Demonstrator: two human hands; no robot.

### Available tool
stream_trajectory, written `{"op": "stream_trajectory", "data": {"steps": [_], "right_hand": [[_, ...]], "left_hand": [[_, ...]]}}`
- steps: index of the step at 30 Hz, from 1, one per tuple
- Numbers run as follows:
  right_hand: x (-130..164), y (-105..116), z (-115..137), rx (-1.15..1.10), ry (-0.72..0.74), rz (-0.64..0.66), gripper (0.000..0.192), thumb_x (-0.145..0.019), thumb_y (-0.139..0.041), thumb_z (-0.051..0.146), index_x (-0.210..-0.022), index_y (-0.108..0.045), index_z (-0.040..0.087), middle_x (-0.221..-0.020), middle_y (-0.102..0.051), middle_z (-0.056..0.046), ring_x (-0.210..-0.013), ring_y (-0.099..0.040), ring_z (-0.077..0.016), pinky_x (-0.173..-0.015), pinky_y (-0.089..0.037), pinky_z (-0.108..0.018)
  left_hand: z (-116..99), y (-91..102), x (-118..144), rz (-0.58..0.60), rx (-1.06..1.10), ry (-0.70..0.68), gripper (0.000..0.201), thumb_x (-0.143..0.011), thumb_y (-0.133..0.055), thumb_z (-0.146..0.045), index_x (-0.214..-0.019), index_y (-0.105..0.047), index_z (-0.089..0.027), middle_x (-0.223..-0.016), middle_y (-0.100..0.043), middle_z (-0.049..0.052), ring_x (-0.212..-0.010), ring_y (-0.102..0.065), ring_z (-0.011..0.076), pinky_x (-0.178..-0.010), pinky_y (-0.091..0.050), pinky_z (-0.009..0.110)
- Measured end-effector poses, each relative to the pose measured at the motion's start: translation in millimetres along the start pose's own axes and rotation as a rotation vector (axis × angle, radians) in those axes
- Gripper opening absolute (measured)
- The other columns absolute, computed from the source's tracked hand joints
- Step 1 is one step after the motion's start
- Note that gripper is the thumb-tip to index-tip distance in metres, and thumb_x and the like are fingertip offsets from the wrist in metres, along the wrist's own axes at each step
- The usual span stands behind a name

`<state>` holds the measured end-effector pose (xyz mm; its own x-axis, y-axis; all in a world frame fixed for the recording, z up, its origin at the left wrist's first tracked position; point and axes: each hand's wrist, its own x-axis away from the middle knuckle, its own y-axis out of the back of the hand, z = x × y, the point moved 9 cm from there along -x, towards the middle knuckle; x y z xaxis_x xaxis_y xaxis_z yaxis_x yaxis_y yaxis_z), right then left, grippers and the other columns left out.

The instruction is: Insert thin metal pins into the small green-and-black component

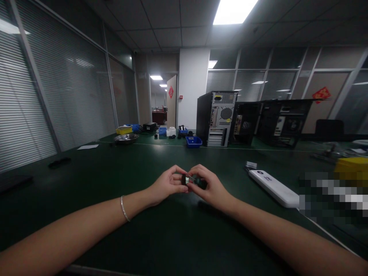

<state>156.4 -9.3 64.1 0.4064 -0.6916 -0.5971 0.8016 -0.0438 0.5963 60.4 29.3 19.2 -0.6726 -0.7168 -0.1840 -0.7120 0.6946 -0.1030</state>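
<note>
Two bare forearms without sleeves; a thin silver bracelet (124,208) circles the left wrist; the right wrist is unadorned.

Single head-worn view, forward and down across green table (115,176).

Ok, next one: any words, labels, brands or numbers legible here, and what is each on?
None can be read.
Red diamond sign on the door: character too small.
Red decoration on the glass wall: blurred.
White power strip: dark marks, illegible.
Yellow sticker on the computer tower: too small.
Small dark part between left hand and right hand: no text visible.
</note>
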Motion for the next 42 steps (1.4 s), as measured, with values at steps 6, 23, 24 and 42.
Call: {"op": "stream_trajectory", "data": {"steps": [6,23,24,42], "right_hand": [[2,-5,-1,0.053,0.018,-0.018,0.019,-0.084,-0.060,0.022,-0.104,-0.061,0.023,-0.100,-0.057,-0.006,-0.091,-0.057,-0.0194,-0.080,-0.048,-0.031],[10,-21,-37,0.292,-0.174,0.260,0.016,-0.083,-0.061,0.027,-0.098,-0.063,0.022,-0.092,-0.059,-0.002,-0.081,-0.058,-0.0178,-0.072,-0.046,-0.028],[11,-23,-38,0.300,-0.166,0.292,0.015,-0.083,-0.061,0.027,-0.098,-0.063,0.022,-0.090,-0.060,-0.002,-0.080,-0.057,-0.0176,-0.071,-0.045,-0.027],[10,-17,-40,0.031,-0.244,0.176,0.032,-0.096,-0.036,0.040,-0.082,-0.056,0.019,-0.076,-0.056,0.000,-0.070,-0.054,-0.0149,-0.063,-0.042,-0.024]], "left_hand": [[-4,-2.6,0,-0.060,-0.031,-0.046,0.028,-0.077,-0.067,-0.025,-0.098,-0.051,-0.016,-0.097,-0.065,0.007,-0.088,-0.063,0.0201,-0.079,-0.047,0.036],[20,17.2,-13,0.009,-0.347,-0.006,0.015,-0.086,-0.044,-0.018,-0.098,-0.054,-0.015,-0.075,-0.055,0.000,-0.060,-0.046,0.0113,-0.058,-0.036,0.024],[20,16.0,-13,0.029,-0.350,-0.003,0.015,-0.087,-0.044,-0.018,-0.098,-0.054,-0.015,-0.075,-0.055,0.000,-0.061,-0.046,0.0112,-0.059,-0.036,0.024],[14,26.9,-13,-0.044,-0.349,-0.098,0.017,-0.090,-0.041,-0.020,-0.101,-0.053,-0.015,-0.080,-0.055,0.003,-0.067,-0.051,0.0125,-0.065,-0.041,0.027]]}}
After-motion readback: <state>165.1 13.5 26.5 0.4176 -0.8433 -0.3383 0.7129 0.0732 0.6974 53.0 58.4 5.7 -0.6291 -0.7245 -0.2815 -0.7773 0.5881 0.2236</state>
